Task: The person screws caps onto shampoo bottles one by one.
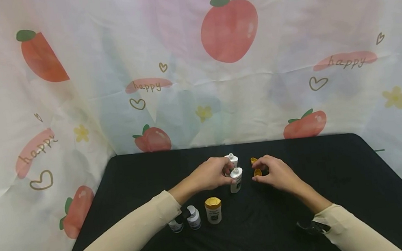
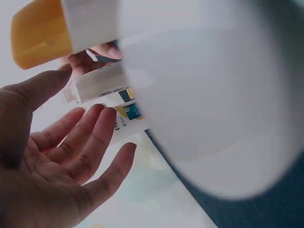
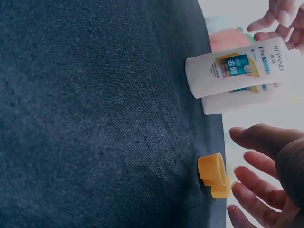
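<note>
Two white shampoo bottles with bare necks, a front one (image 1: 236, 182) and a back one (image 1: 233, 160), stand upright near the far side of the table. Beside them is my left hand (image 1: 211, 174), thumb and fingers spread apart; in the left wrist view this hand (image 2: 66, 156) has nothing in its grasp. To the right of the bottles lie two yellow caps, a nearer cap (image 1: 257, 172) and a farther cap (image 1: 253, 160). My right hand (image 1: 278, 173) hovers by them with loosely bent fingers; the right wrist view shows a gap between fingertips (image 3: 236, 186) and caps (image 3: 211, 168).
Closer to me stand a white bottle with a yellow cap (image 1: 213, 212) and two small white bottles (image 1: 194, 218), one partly behind my left sleeve. A blurred white shape (image 2: 204, 95) fills much of the left wrist view. A printed curtain (image 1: 191, 102) borders the black table (image 1: 264, 233).
</note>
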### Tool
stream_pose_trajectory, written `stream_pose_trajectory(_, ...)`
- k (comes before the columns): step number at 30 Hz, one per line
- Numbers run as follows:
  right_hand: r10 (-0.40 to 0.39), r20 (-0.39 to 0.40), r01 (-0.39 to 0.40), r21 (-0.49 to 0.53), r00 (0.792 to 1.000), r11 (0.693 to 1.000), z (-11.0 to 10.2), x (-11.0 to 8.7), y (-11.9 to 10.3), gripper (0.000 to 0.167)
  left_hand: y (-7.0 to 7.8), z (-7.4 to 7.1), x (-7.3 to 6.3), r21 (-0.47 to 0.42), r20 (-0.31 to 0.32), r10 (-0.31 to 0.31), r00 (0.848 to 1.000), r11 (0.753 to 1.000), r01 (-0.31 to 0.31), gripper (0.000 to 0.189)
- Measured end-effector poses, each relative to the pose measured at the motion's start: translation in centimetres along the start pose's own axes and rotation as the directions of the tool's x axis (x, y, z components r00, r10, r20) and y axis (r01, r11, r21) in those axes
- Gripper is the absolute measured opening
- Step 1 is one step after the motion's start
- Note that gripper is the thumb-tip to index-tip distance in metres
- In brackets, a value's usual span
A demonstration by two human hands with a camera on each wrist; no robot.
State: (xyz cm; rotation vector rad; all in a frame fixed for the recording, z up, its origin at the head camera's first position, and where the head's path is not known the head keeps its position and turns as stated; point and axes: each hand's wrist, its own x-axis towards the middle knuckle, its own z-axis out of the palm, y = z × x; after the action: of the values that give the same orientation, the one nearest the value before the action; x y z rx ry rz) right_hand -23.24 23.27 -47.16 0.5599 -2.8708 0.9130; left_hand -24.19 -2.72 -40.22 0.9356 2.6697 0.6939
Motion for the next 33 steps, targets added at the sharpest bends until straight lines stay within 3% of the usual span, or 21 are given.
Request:
stream_pose_trajectory(16,0.056,0.009,-0.056,-0.027,0.998,0.998,0.3,-0.2,0.5,0.036,0.9,-0.5,0.8,0.075,0.050,-0.019,0.999,0.997,0.015,0.030)
stream_pose_trajectory(29,0.049,0.001,-0.048,-0.029,0.999,0.998,0.5,-0.2,0.6,0.036,1.4,-0.3,1.8,0.139,0.072,-0.056,0.996,0.989,0.046,0.024)
stream_pose_trajectory(33,0.047,-0.017,-0.048,-0.032,0.999,0.998,0.5,-0.2,0.8,0.036,1.5,-0.3,2.0,0.139,0.090,-0.037,0.995,0.990,0.024,0.020)
